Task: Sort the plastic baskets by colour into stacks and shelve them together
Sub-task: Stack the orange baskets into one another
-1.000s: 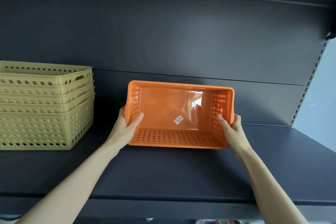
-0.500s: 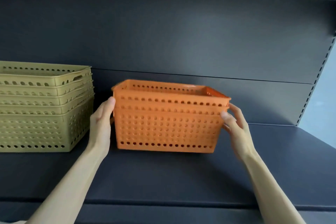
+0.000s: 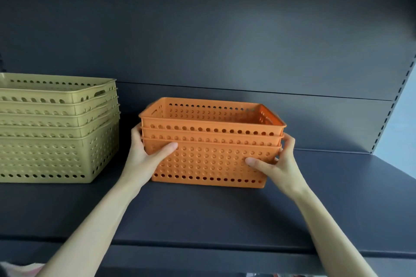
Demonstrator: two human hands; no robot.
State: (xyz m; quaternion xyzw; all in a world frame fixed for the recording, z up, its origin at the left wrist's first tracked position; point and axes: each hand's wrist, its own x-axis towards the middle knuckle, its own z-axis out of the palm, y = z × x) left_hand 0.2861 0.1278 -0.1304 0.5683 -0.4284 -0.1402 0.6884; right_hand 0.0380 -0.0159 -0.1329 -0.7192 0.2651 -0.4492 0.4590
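1. Orange perforated plastic baskets, nested three deep judging by the three rims, sat upright on the dark matte shelf, well apart from its front lip and short of the back panel.
2. Both hands clasped the stack at its ends. The left hand wrapped the left corner, thumb laid flat across the front wall and the other fingers curled out of sight behind the side.
3. The right hand mirrored it, thumb pressed on the front wall near the lower right, fingers hooked round the right end under the rims.
4. A two-sided hold of this kind appeared meant to keep the nested baskets square and stop the upper ones from tilting while the stack was settled or slid.
5. To the left stood a taller stack of olive-green perforated plastic baskets, near the orange one but not touching, a clear gap of shelf between them.
6. Colours were kept in separate piles side by side, which suggested the sorting was well advanced; whether more baskets waited below could not be told.
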